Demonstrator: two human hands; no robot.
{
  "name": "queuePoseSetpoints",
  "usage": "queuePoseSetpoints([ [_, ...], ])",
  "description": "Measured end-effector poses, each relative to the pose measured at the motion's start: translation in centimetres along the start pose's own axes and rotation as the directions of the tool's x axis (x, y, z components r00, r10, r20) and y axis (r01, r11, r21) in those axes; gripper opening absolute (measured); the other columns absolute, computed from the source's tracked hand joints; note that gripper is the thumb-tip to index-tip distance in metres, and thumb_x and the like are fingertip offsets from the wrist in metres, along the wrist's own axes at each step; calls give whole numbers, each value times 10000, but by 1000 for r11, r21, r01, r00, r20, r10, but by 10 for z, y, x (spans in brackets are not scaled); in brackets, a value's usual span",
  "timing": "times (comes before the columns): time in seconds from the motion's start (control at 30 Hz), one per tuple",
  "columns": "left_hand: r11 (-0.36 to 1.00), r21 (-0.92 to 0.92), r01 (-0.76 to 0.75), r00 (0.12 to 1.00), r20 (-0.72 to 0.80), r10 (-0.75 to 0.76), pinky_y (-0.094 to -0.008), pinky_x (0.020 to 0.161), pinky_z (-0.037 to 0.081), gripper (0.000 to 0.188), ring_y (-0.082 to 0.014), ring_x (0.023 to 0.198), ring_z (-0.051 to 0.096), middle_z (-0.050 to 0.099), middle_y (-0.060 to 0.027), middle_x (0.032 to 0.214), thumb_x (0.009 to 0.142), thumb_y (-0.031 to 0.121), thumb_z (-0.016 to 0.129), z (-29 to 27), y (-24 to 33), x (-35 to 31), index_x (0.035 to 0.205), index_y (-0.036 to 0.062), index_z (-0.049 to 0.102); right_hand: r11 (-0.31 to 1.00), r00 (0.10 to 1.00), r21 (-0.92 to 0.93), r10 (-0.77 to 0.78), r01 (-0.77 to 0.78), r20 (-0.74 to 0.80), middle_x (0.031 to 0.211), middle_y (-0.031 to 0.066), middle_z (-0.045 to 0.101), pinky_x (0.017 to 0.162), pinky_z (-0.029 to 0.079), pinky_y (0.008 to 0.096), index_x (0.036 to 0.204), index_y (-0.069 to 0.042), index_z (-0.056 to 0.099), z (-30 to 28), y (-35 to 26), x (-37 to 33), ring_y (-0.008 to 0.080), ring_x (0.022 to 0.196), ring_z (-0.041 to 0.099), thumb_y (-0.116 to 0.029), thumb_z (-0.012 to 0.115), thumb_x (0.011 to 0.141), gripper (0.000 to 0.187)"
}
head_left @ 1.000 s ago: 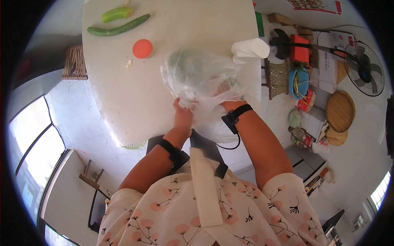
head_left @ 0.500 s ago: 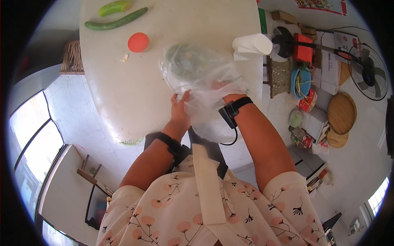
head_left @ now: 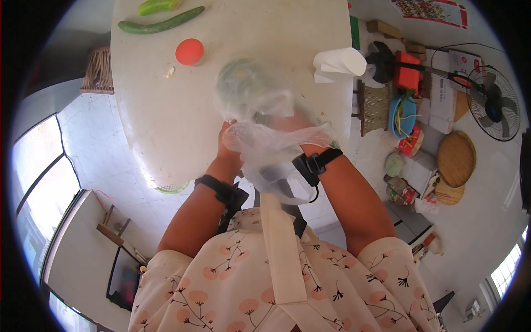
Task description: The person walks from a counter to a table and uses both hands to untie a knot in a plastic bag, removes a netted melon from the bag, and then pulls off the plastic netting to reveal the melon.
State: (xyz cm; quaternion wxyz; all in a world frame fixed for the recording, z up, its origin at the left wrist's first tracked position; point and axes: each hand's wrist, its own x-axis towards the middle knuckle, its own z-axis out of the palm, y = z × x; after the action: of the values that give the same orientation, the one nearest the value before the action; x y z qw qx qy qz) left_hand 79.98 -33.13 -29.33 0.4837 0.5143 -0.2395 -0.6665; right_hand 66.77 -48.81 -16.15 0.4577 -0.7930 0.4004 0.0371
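Observation:
A clear plastic bag (head_left: 265, 138) with a round green vegetable (head_left: 240, 83) inside lies at the table's near part, its loose end hanging over the edge toward me. My left hand (head_left: 229, 146) grips the bag's left side, its fingertips partly covered by the plastic. Blurred by motion, my right hand (head_left: 290, 122) is among the folds at the bag's opening; its fingers cannot be made out. The film drapes over the right wrist, next to the black band. Whether the vegetable is a melon or a cabbage I cannot tell.
On the pale table (head_left: 160, 122) lie a long green cucumber (head_left: 161, 22), a cut green piece (head_left: 159, 6), a red-lidded jar (head_left: 189, 52) and a small scrap (head_left: 170, 72). A white paper roll (head_left: 340, 62) rests near the right edge. Beyond stand a stool (head_left: 376, 108), blue basin (head_left: 402, 117) and fan (head_left: 494, 102).
The loose end of the bag has been bunched and lifted over my left fingers. My right hand has shifted within the plastic, and the vegetable looks slightly turned.

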Motion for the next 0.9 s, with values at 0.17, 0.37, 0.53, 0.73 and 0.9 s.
queuePoseSetpoints([
  [0.17,819,-573,16,991,-102,-90,-408,945,484,378,-251,1096,594,624,-78,1176,1013,373,389,3,26,2,1212,99,559,956,989,-267,-138,120,-49,1162,158,618,907,474,395,1225,-64,583,-15,-20,-10,294,1064,586,-329,685,825,491],
  [0.37,736,-660,150,910,-199,-363,-356,885,509,367,-224,1054,615,624,-72,1152,1019,331,373,16,97,-7,1238,95,548,972,991,-226,-92,68,-99,1236,174,573,946,455,423,1296,-74,534,-22,-31,-34,330,1142,547,-369,706,794,607],
  [0.53,930,-309,198,909,-296,-292,-390,880,515,333,-234,1024,623,649,-71,1132,989,255,482,5,128,-13,1234,48,570,983,975,48,179,-175,-129,1245,200,578,931,466,422,1339,-48,489,-52,-102,-58,370,1118,564,-385,761,771,715],
  [0.73,877,-401,264,887,-256,-385,-338,790,529,293,-205,954,626,642,-67,1088,994,184,467,0,154,0,1227,38,568,994,924,9,102,-106,-369,1260,192,550,940,455,434,1327,-54,465,-74,-121,-87,379,1142,539,-299,813,706,753],
  [0.9,826,-518,221,910,-196,-366,-371,776,541,257,-236,890,620,610,-91,1047,978,176,497,-1,165,-7,1189,32,524,996,898,53,82,-65,-432,1271,186,535,998,438,406,1323,-38,458,-100,-142,-118,356,1175,529,-203,833,659,780],
])
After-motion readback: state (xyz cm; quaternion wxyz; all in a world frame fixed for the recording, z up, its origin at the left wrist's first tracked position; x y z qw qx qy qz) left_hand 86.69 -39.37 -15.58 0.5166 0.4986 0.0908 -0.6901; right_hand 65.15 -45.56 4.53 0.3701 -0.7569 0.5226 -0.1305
